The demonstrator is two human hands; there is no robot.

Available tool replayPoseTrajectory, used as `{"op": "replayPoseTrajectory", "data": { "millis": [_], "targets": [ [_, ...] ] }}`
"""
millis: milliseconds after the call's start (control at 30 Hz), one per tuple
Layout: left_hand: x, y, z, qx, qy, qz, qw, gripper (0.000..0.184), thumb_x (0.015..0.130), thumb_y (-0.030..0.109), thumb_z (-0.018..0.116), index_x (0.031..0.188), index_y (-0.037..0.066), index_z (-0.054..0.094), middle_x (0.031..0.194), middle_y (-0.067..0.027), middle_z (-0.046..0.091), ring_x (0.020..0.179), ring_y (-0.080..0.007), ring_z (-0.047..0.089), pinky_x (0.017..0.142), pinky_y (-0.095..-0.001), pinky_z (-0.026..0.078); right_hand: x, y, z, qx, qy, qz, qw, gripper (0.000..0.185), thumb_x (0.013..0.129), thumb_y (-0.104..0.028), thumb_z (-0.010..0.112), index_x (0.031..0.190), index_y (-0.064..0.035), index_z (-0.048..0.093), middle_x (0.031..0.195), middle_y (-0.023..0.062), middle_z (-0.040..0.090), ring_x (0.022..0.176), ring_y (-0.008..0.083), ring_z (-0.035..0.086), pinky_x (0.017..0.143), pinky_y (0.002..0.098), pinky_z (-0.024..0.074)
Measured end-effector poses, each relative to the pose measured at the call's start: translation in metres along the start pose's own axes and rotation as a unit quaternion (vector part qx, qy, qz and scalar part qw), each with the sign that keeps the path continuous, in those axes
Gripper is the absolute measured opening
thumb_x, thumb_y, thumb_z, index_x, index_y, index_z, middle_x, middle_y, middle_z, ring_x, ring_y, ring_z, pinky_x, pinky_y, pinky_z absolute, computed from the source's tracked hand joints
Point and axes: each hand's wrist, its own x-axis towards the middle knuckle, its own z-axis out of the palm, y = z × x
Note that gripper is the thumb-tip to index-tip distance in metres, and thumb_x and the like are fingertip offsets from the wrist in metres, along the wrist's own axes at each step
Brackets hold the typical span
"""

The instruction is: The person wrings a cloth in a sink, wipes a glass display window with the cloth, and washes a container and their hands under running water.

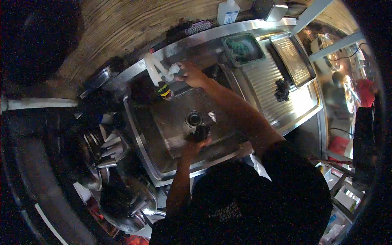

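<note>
A steel sink (171, 139) with a round drain (194, 119) lies below me. Low over its near side, my left hand (200, 143) is closed on a dark, crumpled thing (199, 132), too dark to identify. My right arm reaches across to the far side, where my right hand (191, 76) has its fingers bent at the white knob (174, 68) of a curved white tap (153, 70). Just under the tap is an object with a black and yellow band (164, 90). A small pale patch (212, 116) shows beside the drain.
On the ribbed drainboard (261, 85) at the right are a dark scrubber (282, 90), a metal tray (293, 60) and a greenish container (243, 49). A white bottle (228, 12) stands behind the sink. Pots and utensils (110, 149) crowd the left side.
</note>
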Motion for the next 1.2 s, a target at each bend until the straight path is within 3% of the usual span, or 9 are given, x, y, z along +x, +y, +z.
{"op": "replayPoseTrajectory", "data": {
  "millis": [233, 333, 400, 533, 800, 900, 1033, 1100, 1200],
  "targets": [
    [-0.036, -0.033, -0.017, 0.143, 0.134, 0.093, 0.976, 0.060, 0.091, 0.057, 0.069, 0.127, 0.009, 0.067, 0.115, -0.0185, 0.070, 0.111, -0.0375, 0.064, 0.097, -0.0467, 0.047, 0.045, 0.049, 0.030, 0.351, -0.131, 0.114, 0.920, 0.076, 0.088, -0.036, 0.081, 0.149, -0.0057, 0.049, 0.102, 0.0143, 0.072, 0.079, 0.0172, 0.066, 0.072, 0.0340, 0.0553],
    [-0.052, -0.043, -0.018, 0.093, 0.163, 0.015, 0.982, 0.064, 0.094, 0.061, 0.063, 0.130, 0.008, 0.065, 0.121, -0.0202, 0.068, 0.118, -0.0387, 0.060, 0.102, -0.0472, 0.044, 0.042, 0.053, 0.034, 0.330, -0.107, 0.107, 0.932, 0.068, 0.093, -0.045, 0.074, 0.144, -0.0052, 0.055, 0.101, 0.0160, 0.072, 0.080, 0.0182, 0.068, 0.072, 0.0348, 0.0556],
    [-0.059, -0.029, -0.026, 0.083, 0.091, -0.176, 0.977, 0.065, 0.097, 0.061, 0.058, 0.135, 0.008, 0.061, 0.126, -0.0205, 0.065, 0.124, -0.0392, 0.056, 0.105, -0.0472, 0.041, 0.039, 0.019, 0.003, 0.218, -0.156, 0.143, 0.953, 0.064, 0.095, -0.052, 0.067, 0.138, -0.0040, 0.060, 0.102, 0.0159, 0.072, 0.087, 0.0198, 0.068, 0.076, 0.0348, 0.0560],
    [-0.059, -0.039, -0.022, 0.242, 0.118, 0.056, 0.961, 0.065, 0.101, 0.058, 0.052, 0.138, 0.005, 0.057, 0.132, -0.0224, 0.061, 0.126, -0.0407, 0.054, 0.108, -0.0477, 0.038, 0.052, -0.019, -0.016, 0.040, -0.168, 0.163, 0.972, 0.060, 0.099, -0.053, 0.060, 0.133, -0.0045, 0.064, 0.103, 0.0144, 0.071, 0.094, 0.0211, 0.067, 0.081, 0.0348, 0.0543],
    [-0.046, 0.017, 0.011, 0.195, 0.110, 0.147, 0.963, 0.063, 0.102, 0.054, 0.055, 0.138, 0.003, 0.058, 0.128, -0.0175, 0.063, 0.117, -0.0339, 0.058, 0.104, -0.0416, 0.042, -0.001, -0.038, -0.006, -0.078, -0.076, 0.122, 0.987, 0.048, 0.105, -0.046, 0.051, 0.128, -0.0071, 0.066, 0.107, 0.0105, 0.067, 0.103, 0.0226, 0.063, 0.089, 0.0350, 0.0492],
    [-0.044, 0.070, 0.033, 0.058, 0.114, 0.012, 0.992, 0.059, 0.103, 0.050, 0.056, 0.138, 0.003, 0.058, 0.127, -0.0168, 0.064, 0.113, -0.0314, 0.060, 0.100, -0.0409, 0.044, -0.070, -0.033, -0.035, 0.150, -0.156, 0.049, 0.975, 0.044, 0.107, -0.043, 0.048, 0.127, -0.0082, 0.066, 0.108, 0.0090, 0.066, 0.106, 0.0232, 0.062, 0.092, 0.0350, 0.0472],
    [-0.048, 0.145, 0.080, 0.118, 0.212, 0.165, 0.956, 0.048, 0.104, 0.042, 0.057, 0.130, 0.002, 0.064, 0.121, -0.0177, 0.068, 0.111, -0.0301, 0.063, 0.096, -0.0416, 0.047, -0.187, -0.037, -0.137, 0.507, -0.310, 0.071, 0.801, 0.058, 0.103, -0.052, 0.053, 0.128, -0.0011, 0.065, 0.129, 0.0122, 0.067, 0.122, 0.0268, 0.059, 0.107, 0.0396, 0.0418],
    [-0.022, 0.136, 0.082, 0.190, 0.191, 0.209, 0.940, 0.044, 0.104, 0.040, 0.058, 0.126, 0.002, 0.066, 0.117, -0.0172, 0.069, 0.109, -0.0286, 0.065, 0.095, -0.0414, 0.048, -0.226, -0.027, -0.157, 0.308, -0.276, 0.041, 0.910, 0.048, 0.104, -0.042, 0.056, 0.130, -0.0023, 0.064, 0.127, 0.0131, 0.067, 0.120, 0.0254, 0.060, 0.102, 0.0381, 0.0455],
    [0.017, 0.156, 0.099, 0.228, 0.144, 0.190, 0.944, 0.037, 0.103, 0.036, 0.061, 0.118, 0.002, 0.069, 0.111, -0.0145, 0.072, 0.103, -0.0260, 0.067, 0.092, -0.0406, 0.049, -0.260, -0.021, -0.195, 0.148, -0.222, 0.144, 0.953, 0.040, 0.102, -0.033, 0.061, 0.131, -0.0060, 0.066, 0.119, 0.0147, 0.070, 0.112, 0.0260, 0.065, 0.094, 0.0375, 0.0502]
  ]
}}
